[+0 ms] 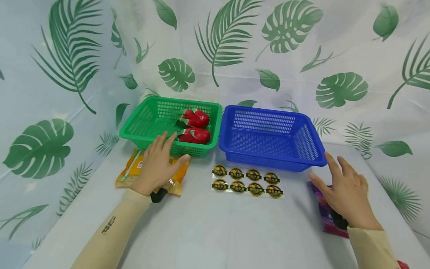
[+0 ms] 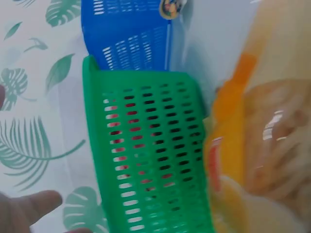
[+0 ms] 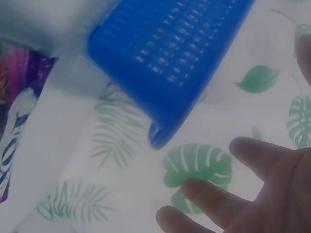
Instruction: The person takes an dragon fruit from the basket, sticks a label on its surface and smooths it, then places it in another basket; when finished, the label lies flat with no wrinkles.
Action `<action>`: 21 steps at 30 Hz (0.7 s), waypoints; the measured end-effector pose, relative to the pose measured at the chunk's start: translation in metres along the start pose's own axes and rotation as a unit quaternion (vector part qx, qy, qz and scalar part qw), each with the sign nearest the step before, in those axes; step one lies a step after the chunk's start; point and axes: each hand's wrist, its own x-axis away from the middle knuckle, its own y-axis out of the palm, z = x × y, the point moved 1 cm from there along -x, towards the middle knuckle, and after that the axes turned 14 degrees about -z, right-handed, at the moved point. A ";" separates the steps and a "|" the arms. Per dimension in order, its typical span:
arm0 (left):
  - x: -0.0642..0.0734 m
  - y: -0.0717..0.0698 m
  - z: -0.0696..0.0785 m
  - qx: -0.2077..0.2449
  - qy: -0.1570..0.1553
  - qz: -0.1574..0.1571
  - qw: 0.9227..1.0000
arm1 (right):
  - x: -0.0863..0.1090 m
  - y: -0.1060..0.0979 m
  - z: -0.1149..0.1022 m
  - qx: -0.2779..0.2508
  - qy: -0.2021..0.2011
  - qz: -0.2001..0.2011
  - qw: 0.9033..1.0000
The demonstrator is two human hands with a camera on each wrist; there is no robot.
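My left hand (image 1: 157,166) hovers with fingers spread over a yellow packet (image 1: 132,170) with a clear window, near the front of a green basket (image 1: 134,131). Pale pieces show through that packet (image 2: 282,141) in the left wrist view. Inside the green basket, on its right side, lie two red wrapped items (image 1: 196,135) with green-and-white ends. Spread fingers also mark my right hand (image 1: 351,192), held above a purple packet (image 1: 324,209) by the right front corner of a blue basket (image 1: 265,144). Neither hand holds anything.
A sheet of round black-and-gold stickers (image 1: 246,182) lies on the white table (image 1: 215,231) in front of the blue basket. The baskets stand side by side against a leaf-print cloth (image 1: 235,82). Something red (image 1: 402,264) peeks out at the lower right edge.
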 end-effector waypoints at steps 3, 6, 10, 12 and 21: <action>0.003 0.002 -0.004 0.058 0.013 0.022 0.998 | -0.006 -0.001 -0.006 -0.003 -0.014 0.003 1.000; 0.005 0.005 -0.007 0.146 0.021 0.031 0.989 | -0.013 -0.003 -0.015 -0.006 -0.027 0.001 1.000; 0.004 0.007 -0.009 0.248 -0.003 0.007 0.969 | -0.025 -0.006 -0.032 -0.008 -0.053 -0.004 0.999; 0.002 0.007 -0.010 0.300 -0.022 -0.023 0.953 | -0.032 -0.008 -0.044 -0.009 -0.072 -0.006 0.997; -0.019 0.017 -0.011 0.455 -0.061 -0.094 0.884 | -0.074 -0.006 -0.111 -0.013 -0.143 -0.066 0.987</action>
